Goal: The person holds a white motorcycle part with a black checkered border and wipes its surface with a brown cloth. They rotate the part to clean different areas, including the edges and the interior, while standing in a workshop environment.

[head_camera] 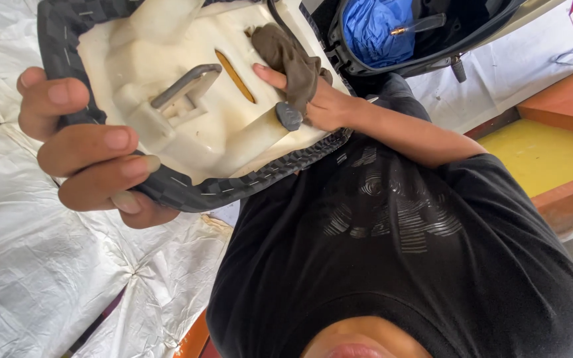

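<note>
Head view — left hand (91,149) grips the seat base (187,99), right hand (313,99) presses a brown rag (290,56) — over white sheeting (41,278).

Rag (290,56) on seat underside (193,113), metal latch (184,86) left of it, scooter compartment (406,33) behind

One head-worn camera supplies the only view, aimed steeply downward along the wearer's black shirt (399,265). It sits very close to the upturned seat base (193,113) held at chest height, which fills the upper left. White sheeting (28,278) on the floor lies far beneath.
</note>
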